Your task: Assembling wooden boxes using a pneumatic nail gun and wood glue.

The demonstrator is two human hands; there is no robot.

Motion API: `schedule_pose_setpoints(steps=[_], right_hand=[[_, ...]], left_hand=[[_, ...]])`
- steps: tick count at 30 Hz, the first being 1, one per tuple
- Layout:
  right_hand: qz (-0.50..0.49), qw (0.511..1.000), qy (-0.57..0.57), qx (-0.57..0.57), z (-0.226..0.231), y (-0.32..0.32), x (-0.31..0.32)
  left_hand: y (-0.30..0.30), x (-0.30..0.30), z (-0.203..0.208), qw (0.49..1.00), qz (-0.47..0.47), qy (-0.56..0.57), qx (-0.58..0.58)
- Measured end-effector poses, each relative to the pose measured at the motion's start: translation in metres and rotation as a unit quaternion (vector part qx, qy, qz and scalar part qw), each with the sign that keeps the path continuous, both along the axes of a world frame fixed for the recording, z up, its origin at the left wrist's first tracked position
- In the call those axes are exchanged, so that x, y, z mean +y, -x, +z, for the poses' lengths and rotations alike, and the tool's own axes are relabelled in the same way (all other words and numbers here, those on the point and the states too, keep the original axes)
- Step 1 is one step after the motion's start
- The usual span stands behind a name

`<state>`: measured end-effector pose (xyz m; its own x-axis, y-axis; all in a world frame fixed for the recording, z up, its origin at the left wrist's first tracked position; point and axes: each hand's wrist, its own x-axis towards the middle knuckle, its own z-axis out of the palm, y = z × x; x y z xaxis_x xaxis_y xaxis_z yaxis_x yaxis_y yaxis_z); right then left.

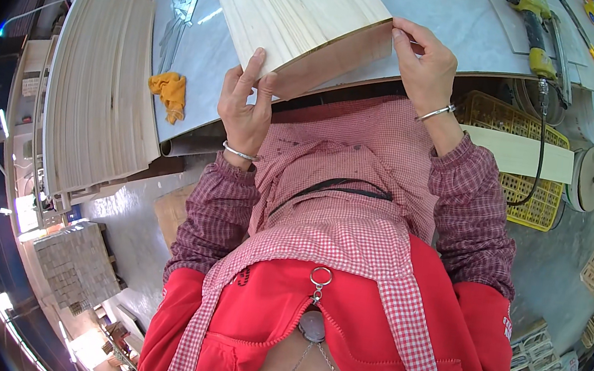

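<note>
A pale wooden box (299,10) with visible grain lies on the white-topped worktable (210,51), its near end at the table's front edge. The upper panel runs out of the picture at the top, and a plain near side (340,66) faces me. My left hand (246,106) is at the near left corner, one finger on the upper panel and the thumb by the near side. At the near right corner, my right hand (424,64) pinches the edge between thumb and fingers. What lies inside or under the box is hidden.
Left of the table stands a tall stack of wooden boards (103,90). Thin metal strips (178,22) and an orange cloth (169,95) lie on the tabletop. A yellow-green air nailer (537,41) with a hose rests at the right, above a yellow crate (535,205) and a wood strip (517,153).
</note>
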<state>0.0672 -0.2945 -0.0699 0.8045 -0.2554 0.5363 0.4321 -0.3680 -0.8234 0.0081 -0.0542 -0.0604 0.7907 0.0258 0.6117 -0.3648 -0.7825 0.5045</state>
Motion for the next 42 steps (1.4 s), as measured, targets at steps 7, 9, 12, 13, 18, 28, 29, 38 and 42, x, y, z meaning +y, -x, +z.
schedule_pose_setpoints(steps=[7,9,12,13,18,28,29,38,42], right_hand=[[-0.029,0.993,0.077,-0.085,-0.004,-0.007,0.001],[-0.033,0.992,0.086,-0.090,-0.004,-0.009,0.001],[-0.047,0.987,0.111,-0.107,-0.004,-0.011,0.002],[-0.046,0.987,0.111,-0.107,-0.005,-0.011,0.002],[-0.059,0.982,0.124,-0.130,-0.007,-0.013,0.002],[-0.054,0.983,0.119,-0.132,-0.009,-0.012,0.000],[-0.041,0.987,0.103,-0.117,-0.009,-0.011,0.000],[0.086,0.985,0.112,-0.100,0.000,-0.021,-0.007],[0.135,0.984,0.081,-0.080,-0.005,-0.025,-0.011]], left_hand=[[-0.001,0.000,0.000,1.000,-0.001,0.008,-0.005],[-0.001,0.001,-0.001,1.000,-0.001,0.007,-0.006],[-0.002,0.003,-0.003,1.000,0.001,0.002,-0.008],[-0.002,0.003,-0.004,1.000,0.001,0.002,-0.008],[-0.002,0.004,-0.005,1.000,0.001,-0.009,-0.022],[-0.002,0.004,-0.006,0.999,0.005,-0.014,-0.033],[-0.002,0.004,-0.005,0.999,0.003,-0.013,-0.032],[0.003,0.006,0.003,1.000,0.010,0.012,0.014],[0.001,0.008,0.018,0.982,0.048,-0.181,-0.022]])
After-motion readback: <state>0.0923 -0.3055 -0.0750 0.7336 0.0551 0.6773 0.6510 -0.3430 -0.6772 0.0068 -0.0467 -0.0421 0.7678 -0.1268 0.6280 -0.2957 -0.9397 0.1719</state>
